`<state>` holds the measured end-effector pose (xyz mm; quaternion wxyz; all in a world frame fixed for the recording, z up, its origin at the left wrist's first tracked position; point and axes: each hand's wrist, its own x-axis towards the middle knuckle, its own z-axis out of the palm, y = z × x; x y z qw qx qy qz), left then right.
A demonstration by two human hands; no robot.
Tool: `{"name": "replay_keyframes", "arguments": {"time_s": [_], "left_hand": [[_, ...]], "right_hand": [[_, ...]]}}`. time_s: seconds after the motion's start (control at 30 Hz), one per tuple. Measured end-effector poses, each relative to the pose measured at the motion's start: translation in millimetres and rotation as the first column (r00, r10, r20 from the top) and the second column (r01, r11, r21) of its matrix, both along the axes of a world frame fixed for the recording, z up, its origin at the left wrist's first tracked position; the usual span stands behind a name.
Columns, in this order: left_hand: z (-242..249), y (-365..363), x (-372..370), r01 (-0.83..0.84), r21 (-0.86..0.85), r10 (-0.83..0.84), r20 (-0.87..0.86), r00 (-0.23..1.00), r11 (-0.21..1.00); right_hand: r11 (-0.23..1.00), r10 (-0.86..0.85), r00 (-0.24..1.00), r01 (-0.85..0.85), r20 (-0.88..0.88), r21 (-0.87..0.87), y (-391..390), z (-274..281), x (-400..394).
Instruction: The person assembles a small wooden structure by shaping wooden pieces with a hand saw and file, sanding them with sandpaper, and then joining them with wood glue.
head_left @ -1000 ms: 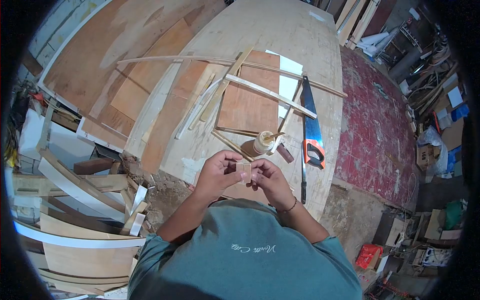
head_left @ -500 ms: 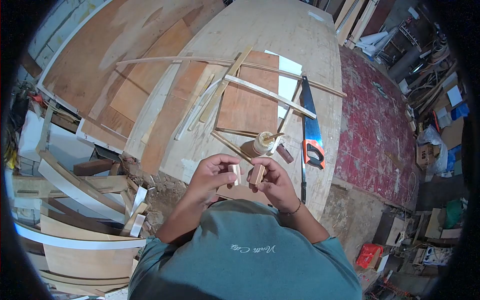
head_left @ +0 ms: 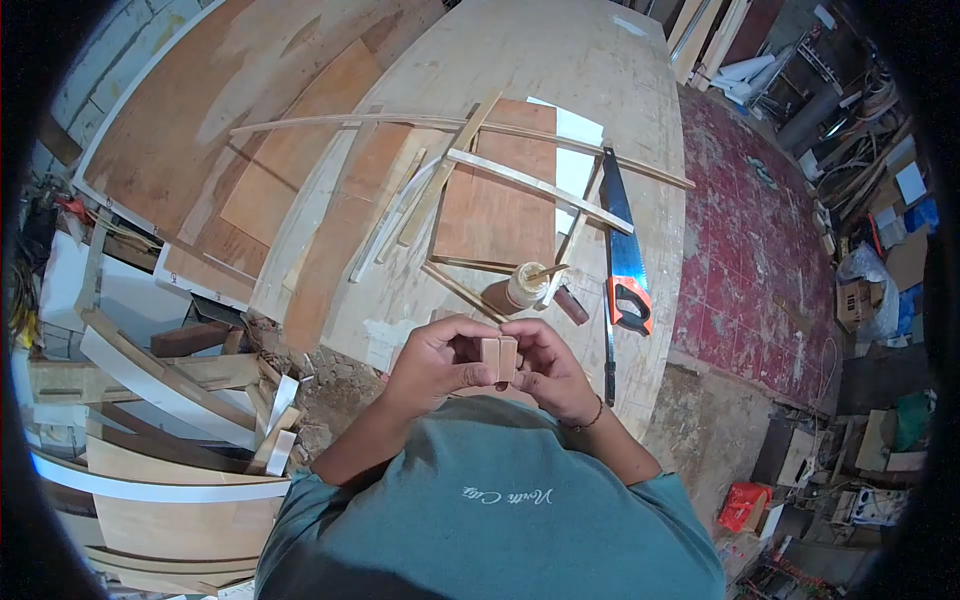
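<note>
Head view: both hands are raised in front of the person's chest, above the near edge of the workbench (head_left: 600,60). The left hand (head_left: 432,362) is curled closed, its fingers wrapped over the left wooden block (head_left: 489,357), thumb on the near side. The right hand (head_left: 548,368) is likewise closed around the right wooden block (head_left: 508,357). The two small blocks stand upright, pressed face to face between the hands, so that only their top and front edges show; the fingers cover the rest.

Just beyond the hands on the bench stands a glue jar (head_left: 522,283) with a stick (head_left: 549,271) resting in its mouth. A small dark block (head_left: 572,305) lies just right of the jar. Further right, a handsaw (head_left: 621,240) lies along the bench, its orange handle toward the person and near the bench's right edge. Behind the jar lies a reddish plywood panel (head_left: 497,200), crossed by a pale wooden strip (head_left: 540,188) set at a slant, with more thin strips (head_left: 400,215) fanned to its left. A long curved lath (head_left: 350,120) runs across the bench behind them.

To the left, below the bench, offcuts and boards (head_left: 150,380) lie piled on the floor. To the right is the red-patterned floor (head_left: 750,260), with cartons and clutter (head_left: 880,270) at its far side. Nothing lies between the hands and the jar.
</note>
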<state>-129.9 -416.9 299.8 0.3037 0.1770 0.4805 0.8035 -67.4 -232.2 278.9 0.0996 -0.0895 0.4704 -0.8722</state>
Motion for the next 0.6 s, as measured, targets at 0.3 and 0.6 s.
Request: {"name": "replay_keyframes", "arguments": {"time_s": [0.3,0.6], "left_hand": [[-8.4,3.5,-9.4,-0.02,-0.005,0.019,-0.146,0.989,1.0],[-6.0,9.5,-9.7,-0.02,-0.051,0.017,-0.047,0.999,0.999]], "right_hand": [[0.995,-0.063,0.994,0.07,-0.093,0.069,4.4,-7.0,-2.2],[0.983,-0.13,0.985,0.143,-0.116,0.114,8.6,-0.4,-2.0]]}}
